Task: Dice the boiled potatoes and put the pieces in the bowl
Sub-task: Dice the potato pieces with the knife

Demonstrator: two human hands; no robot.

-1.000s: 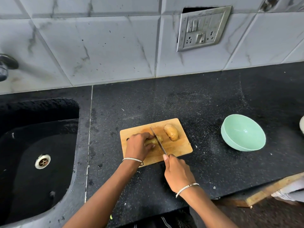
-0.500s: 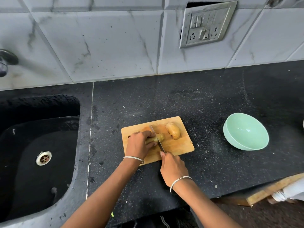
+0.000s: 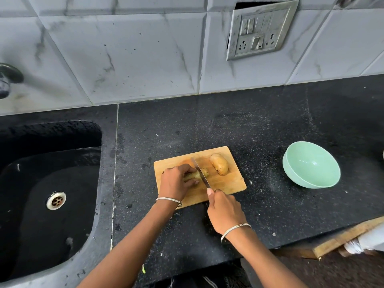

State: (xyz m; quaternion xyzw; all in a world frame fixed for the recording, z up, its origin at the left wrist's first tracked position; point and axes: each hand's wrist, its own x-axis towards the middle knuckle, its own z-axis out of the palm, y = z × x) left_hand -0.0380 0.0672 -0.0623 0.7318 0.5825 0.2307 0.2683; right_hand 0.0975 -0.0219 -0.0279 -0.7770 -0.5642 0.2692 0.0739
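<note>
One potato (image 3: 205,172) is being pinned by the left hand (image 3: 176,181) with curled fingers and sliced by the knife (image 3: 200,172) being gripped in the right hand (image 3: 225,210); the bowl (image 3: 311,165) is being left well right of both.

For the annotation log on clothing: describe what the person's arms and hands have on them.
Both forearms are bare as far as the view shows, with no sleeves and no gloves. The left hand has a thin silver-coloured bangle at its wrist. The right hand has a matching bangle at its wrist. No watch shows on either wrist.
</note>
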